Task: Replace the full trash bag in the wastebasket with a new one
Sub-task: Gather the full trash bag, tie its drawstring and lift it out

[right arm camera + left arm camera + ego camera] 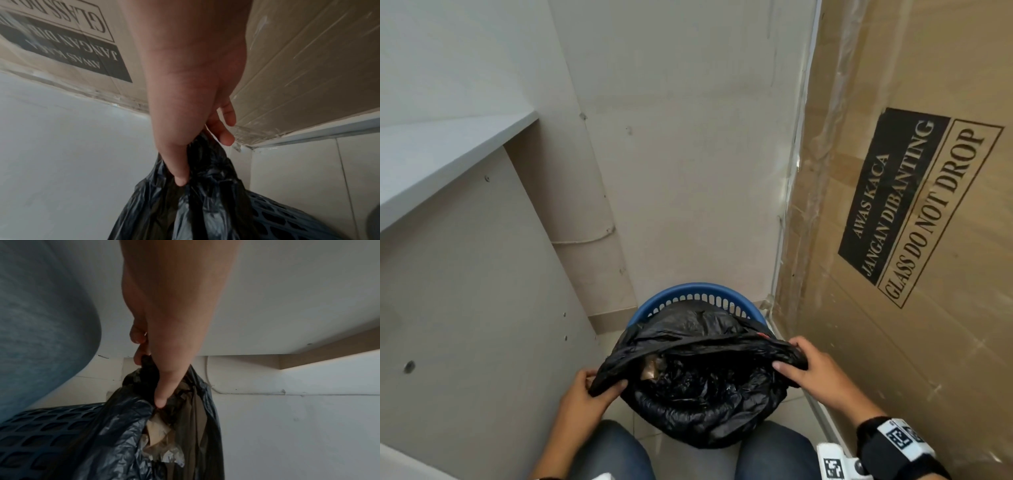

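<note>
A black trash bag (702, 387) sits in a blue perforated wastebasket (698, 291) on the floor between my knees. Its mouth gapes, with brown paper scraps (650, 368) showing inside. My left hand (589, 387) grips the bunched left edge of the bag, thumb on top. My right hand (796, 358) grips the bunched right edge. In the left wrist view the left hand (150, 374) pinches the bag (127, 426) beside the wastebasket (41, 426). In the right wrist view the right hand (197, 154) clutches the bag (201, 203) above the wastebasket (277, 216).
A large cardboard box (914, 205) marked "GLASS DO NOT DROP" stands close on the right. A grey cabinet panel (465, 291) with a shelf (441, 154) stands on the left. A beige wall (688, 154) is just behind the basket. Pale tiles cover the floor.
</note>
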